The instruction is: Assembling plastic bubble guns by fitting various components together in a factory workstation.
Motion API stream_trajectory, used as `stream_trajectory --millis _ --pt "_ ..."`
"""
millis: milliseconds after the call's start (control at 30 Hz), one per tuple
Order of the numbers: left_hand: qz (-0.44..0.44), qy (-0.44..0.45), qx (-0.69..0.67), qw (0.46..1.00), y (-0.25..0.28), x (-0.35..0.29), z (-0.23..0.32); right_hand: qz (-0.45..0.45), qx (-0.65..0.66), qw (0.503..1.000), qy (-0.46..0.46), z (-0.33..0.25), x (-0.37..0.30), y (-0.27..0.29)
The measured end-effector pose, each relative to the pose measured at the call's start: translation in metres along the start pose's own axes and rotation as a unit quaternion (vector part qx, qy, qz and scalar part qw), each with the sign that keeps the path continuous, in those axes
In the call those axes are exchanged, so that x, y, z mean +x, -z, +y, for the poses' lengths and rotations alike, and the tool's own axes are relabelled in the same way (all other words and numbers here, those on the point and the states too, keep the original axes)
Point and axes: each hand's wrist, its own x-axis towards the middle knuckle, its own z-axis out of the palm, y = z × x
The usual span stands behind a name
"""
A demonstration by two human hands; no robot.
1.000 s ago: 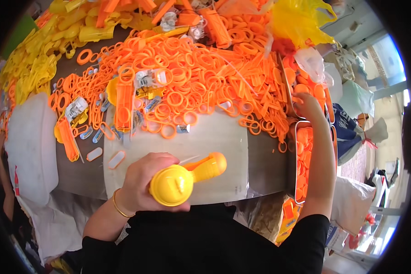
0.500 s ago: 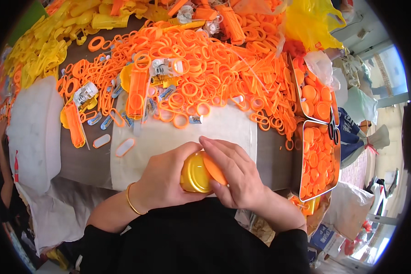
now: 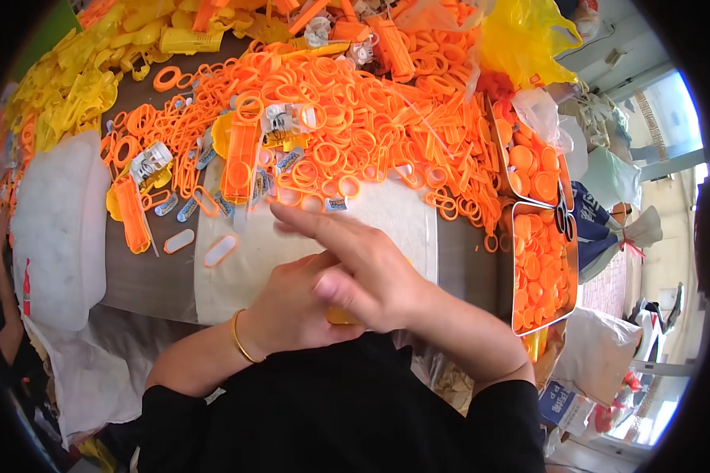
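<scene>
Fingers [image 3: 319, 227] of the right hand [image 3: 383, 272] stretched out and loosely together, a little blurred, with the thumb apart from them and angled across the left hand [image 3: 300, 303]; nothing visibly pinched between. Left fingers mostly hidden beneath the right hand, apparently curled closed around a yellow piece [image 3: 341, 317]. Location of that piece: between the two hands, just in front of the black shirt [image 3: 331, 402], above the near part of the pale mat [image 3: 244, 296], well apart from the heap of orange rings [image 3: 347, 142] and from the near tray [image 3: 514, 276] of orange discs. Judging by the pose, likely a working of the yellow piece between a holding left hand and a right palm laid across; cannot tell pressing from merely passing over. To do it well, keep the left grip firm and low; bring the right palm down square, not slanting; press evenly, right fingers clear; then ease off and look the piece over. Pointing direction of the yellow piece: cannot tell, with only a sliver visible under the right thumb and a small yellow patch [image 3: 409, 262] beyond the right hand. Long axis perhaps from near left to far right, if both belong together.
</scene>
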Motion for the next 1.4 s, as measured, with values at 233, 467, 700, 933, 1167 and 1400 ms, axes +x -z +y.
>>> stream_trajectory --millis 233,467,700,933,1167,1400 --pt "-0.225 0.223 -0.083 0.945 0.042 0.003 -0.016 0.172 -0.119 0.933 -0.292 0.05 -0.073 0.045" --pt "-0.169 0.099 0.084 0.977 0.026 0.031 -0.014 0.288 -0.357 0.857 -0.235 0.113 -0.013 0.114" --pt "-0.065 0.066 0.103 0.99 0.041 -0.013 0.006 0.223 -0.293 0.859 -0.356 0.108 -0.026 0.124" --pt "-0.062 0.189 0.214 0.956 0.027 -0.026 0.005 -0.035 -0.071 0.967 -0.24 0.047 -0.039 0.031" --pt "-0.029 0.173 0.16 0.971 0.026 -0.028 0.005 -0.163 -0.073 0.959 -0.218 0.046 0.012 0.028" --pt "0.031 0.144 0.147 0.978 0.022 -0.038 0.001 -0.135 -0.034 0.983 -0.123 0.049 0.003 0.025"
